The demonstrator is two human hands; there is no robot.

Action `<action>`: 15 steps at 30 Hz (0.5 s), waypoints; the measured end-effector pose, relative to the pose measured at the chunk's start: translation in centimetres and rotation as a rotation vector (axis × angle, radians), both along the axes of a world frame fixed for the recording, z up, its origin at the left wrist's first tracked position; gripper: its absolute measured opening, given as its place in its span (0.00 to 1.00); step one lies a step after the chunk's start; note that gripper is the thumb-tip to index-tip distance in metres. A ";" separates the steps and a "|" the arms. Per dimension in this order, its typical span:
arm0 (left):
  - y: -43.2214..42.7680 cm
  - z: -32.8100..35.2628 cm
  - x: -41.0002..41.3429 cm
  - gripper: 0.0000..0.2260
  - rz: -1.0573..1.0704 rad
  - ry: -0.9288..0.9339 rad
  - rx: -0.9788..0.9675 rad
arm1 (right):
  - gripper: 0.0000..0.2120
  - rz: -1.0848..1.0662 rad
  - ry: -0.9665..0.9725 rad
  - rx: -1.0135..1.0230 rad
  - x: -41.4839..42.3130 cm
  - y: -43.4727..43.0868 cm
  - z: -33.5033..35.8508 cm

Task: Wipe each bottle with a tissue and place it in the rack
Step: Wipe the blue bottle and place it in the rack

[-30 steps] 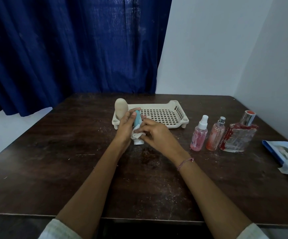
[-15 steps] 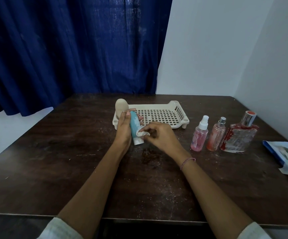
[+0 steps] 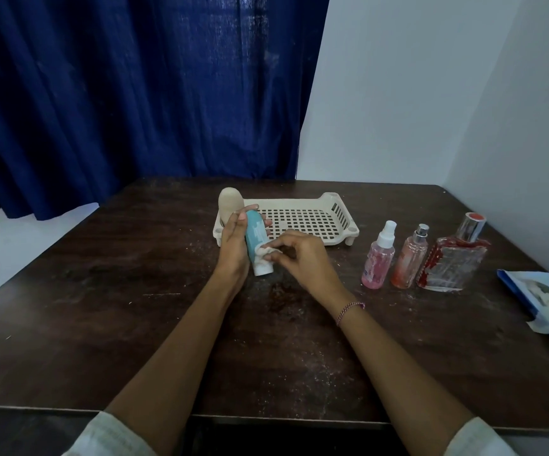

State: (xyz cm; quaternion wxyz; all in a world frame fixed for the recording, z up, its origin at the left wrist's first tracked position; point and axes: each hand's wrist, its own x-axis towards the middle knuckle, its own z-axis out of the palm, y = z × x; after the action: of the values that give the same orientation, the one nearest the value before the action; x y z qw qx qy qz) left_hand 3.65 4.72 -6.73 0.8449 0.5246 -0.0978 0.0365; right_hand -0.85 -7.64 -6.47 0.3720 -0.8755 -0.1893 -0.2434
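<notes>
By the rack point(image 3: 332, 237), left hand point(image 3: 233, 246) grips bottle point(image 3: 255, 235), right hand point(image 3: 302, 258) seemingly tissue point(image 3: 261, 251).

Dark table point(image 3: 102, 324): cream rack point(image 3: 299, 203), three bottles point(image 3: 409, 258) right, blue tissue pack point(image 3: 536, 291) beyond.

The room was dim, with soft, even light that was brightest on the white wall point(image 3: 414, 93) to my right, while the blue curtain point(image 3: 135, 93) sank into murky folds. The dark table point(image 3: 102, 324) showed only a dull sheen and faint shadows. A small glint sat on the cap of the square bottle point(image 3: 454, 264). My wide lens bowed the table's edges, and fine detail looked smeared.
</notes>
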 end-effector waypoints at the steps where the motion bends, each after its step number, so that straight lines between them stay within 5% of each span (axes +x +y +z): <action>1: 0.0 0.0 0.0 0.11 0.012 0.002 -0.006 | 0.10 -0.026 0.022 0.032 0.2 -0.3 -0.1; 15: -0.5 0.0 -0.4 0.12 0.012 -0.048 0.013 | 0.09 0.014 -0.121 -0.030 0.0 0.5 -0.2</action>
State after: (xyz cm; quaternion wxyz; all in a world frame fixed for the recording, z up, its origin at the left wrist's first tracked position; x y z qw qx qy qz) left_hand 3.25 4.23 -6.77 0.8388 0.5295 -0.1150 0.0534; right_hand -0.88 -7.14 -6.66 0.3486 -0.8633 -0.2210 -0.2906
